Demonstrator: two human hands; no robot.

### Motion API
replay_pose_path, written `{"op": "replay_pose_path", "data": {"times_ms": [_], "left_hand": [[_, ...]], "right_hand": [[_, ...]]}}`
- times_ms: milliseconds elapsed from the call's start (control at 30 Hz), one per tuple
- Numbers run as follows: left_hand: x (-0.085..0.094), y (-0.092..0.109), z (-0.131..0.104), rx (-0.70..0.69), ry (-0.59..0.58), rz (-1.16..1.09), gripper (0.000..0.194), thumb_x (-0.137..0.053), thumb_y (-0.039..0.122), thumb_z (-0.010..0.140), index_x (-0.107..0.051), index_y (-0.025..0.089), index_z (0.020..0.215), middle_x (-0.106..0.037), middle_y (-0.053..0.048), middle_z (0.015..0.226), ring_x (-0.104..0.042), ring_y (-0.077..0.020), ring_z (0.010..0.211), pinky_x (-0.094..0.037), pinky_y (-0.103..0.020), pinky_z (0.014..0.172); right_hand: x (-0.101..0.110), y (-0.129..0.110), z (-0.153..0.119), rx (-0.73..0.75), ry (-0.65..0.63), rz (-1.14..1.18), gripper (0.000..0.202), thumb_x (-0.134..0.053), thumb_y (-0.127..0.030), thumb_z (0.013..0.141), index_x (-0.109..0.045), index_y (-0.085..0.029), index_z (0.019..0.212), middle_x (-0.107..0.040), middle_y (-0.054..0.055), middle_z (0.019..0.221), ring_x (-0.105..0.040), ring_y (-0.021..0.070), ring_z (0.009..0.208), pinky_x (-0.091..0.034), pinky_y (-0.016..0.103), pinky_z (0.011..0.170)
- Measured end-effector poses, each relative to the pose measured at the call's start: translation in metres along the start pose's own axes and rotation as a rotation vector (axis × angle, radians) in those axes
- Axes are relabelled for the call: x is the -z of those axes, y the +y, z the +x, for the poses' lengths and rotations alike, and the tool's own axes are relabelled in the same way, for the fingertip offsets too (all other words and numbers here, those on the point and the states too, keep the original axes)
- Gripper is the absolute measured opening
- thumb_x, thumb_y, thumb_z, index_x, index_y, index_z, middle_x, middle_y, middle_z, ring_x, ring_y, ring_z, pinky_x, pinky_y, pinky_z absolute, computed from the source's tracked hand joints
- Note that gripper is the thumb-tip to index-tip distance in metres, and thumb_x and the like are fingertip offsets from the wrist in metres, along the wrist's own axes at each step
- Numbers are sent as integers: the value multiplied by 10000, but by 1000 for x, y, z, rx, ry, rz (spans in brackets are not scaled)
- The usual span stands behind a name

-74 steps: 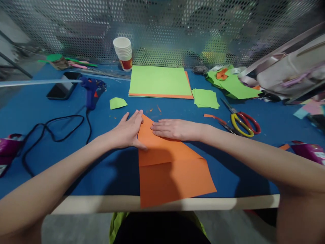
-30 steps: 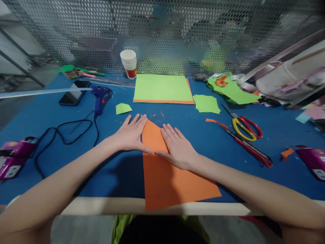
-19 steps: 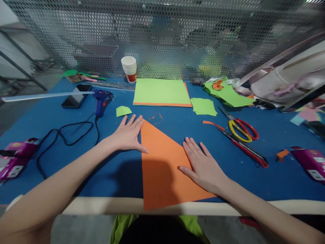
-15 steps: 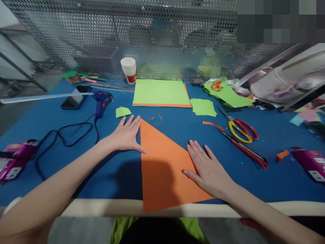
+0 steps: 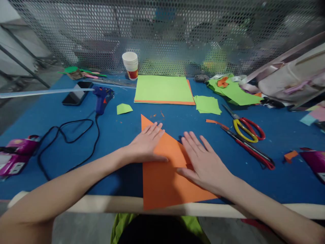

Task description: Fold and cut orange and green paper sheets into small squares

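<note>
**Orange paper under two flat hands**

Our orange paper [image 5: 161,189] lies on the blue counter [image 5: 122,130], its near corner at the front edge. Our left hand [image 5: 146,144] and right hand [image 5: 208,167] are over it, grip wide on both, pinching nothing. We judge it best to anchor with the left palm and smooth outward along the slanted side with the right, pressing evenly so the layers don't creep. Our fingers hide part of that side, and we can't tell how hard we press. Rightward, the purple block [image 5: 315,162] is cut off.
</note>
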State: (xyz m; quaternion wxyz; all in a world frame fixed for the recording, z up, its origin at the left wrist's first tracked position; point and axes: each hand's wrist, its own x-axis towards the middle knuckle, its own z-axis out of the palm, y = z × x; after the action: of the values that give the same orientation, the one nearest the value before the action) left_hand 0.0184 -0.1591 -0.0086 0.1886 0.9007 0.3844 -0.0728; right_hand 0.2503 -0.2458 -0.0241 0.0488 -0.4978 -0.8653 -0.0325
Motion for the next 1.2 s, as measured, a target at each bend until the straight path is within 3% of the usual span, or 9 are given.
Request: {"op": "replay_pose_path", "data": {"times_ms": [100, 200, 533, 600, 667, 800, 933, 1067, 1200], "left_hand": [[0, -4, -1, -1, 6, 17, 1174, -415, 869, 733, -166, 61, 1548, 1, -179, 1621, 31, -330, 1505, -53, -467, 1220], [4, -14, -3, 28, 14, 37, 1240, -431, 892, 689, -143, 48, 1550, 9, -175, 1623, 6, -326, 1509, -64, -448, 1222], [21, -56, -16, 262, 119, 166, 1150, -429, 815, 773, -180, -15, 1529, -102, -207, 1621, -76, -340, 1507, -71, -434, 1225], [22, -49, -16, 282, 194, 175, 1075, -410, 780, 819, -239, -25, 1510, -127, -229, 1614, -87, -357, 1502, -87, -450, 1220], [21, -35, -14, 196, 231, 174, 969, -391, 731, 866, -271, 18, 1511, -107, -198, 1625, -58, -345, 1506, -78, -454, 1219], [9, 3, -2, -112, 70, 122, 772, -326, 601, 958, -242, 97, 1537, -113, -124, 1635, -48, -263, 1516, -55, -407, 1224], [-3, 14, 7, -142, 13, 69, 809, -319, 600, 960, -192, 53, 1541, -69, -151, 1629, -35, -244, 1515, -57, -371, 1224], [2, -13, 6, -80, 50, 85, 904, -357, 686, 898, -195, 77, 1546, -57, -141, 1629, -40, -262, 1515, -60, -386, 1223], [14, -54, -1, 165, 128, 144, 938, -311, 698, 897, -166, 34, 1544, -76, -161, 1631, -56, -284, 1514, -81, -408, 1221]], "right_hand": [[-3, -7, 18, 148, -72, 102, 892, -298, -704, 916, -258, -54, 1526, -255, 190, 1577, -166, 318, 1488, -194, 546, 1190], [-11, -6, 17, 160, -123, 158, 886, -301, -681, 930, -146, -70, 1552, -226, 177, 1589, -163, 303, 1489, -238, 533, 1181], [-7, 19, -50, 47, -109, 97, 857, -355, -626, 950, -7, -143, 1566, -267, 163, 1586, -216, 298, 1477, -277, 543, 1159], [0, 24, -53, 35, -107, 126, 841, -360, -611, 955, -8, -154, 1568, -263, 154, 1589, -211, 284, 1479, -283, 534, 1161], [9, 25, -44, 40, -99, 164, 815, -357, -594, 963, -44, -147, 1569, -251, 151, 1592, -194, 274, 1484, -278, 523, 1171], [19, 13, 3, 139, -126, 215, 792, -312, -622, 959, -200, -107, 1550, -198, 155, 1600, -122, 281, 1494, -211, 530, 1197], [3, -4, 41, 209, -197, 259, 909, -323, -676, 928, -179, -14, 1534, -116, 198, 1604, -76, 284, 1497, -209, 493, 1206], [-14, 1, 28, 171, -158, 219, 932, -351, -665, 927, -27, -59, 1557, -123, 197, 1603, -86, 299, 1497, -180, 532, 1205], [-13, 16, -9, 146, -126, 140, 913, -352, -633, 947, 74, -99, 1552, -150, 187, 1601, -117, 295, 1494, -213, 527, 1191]]}}
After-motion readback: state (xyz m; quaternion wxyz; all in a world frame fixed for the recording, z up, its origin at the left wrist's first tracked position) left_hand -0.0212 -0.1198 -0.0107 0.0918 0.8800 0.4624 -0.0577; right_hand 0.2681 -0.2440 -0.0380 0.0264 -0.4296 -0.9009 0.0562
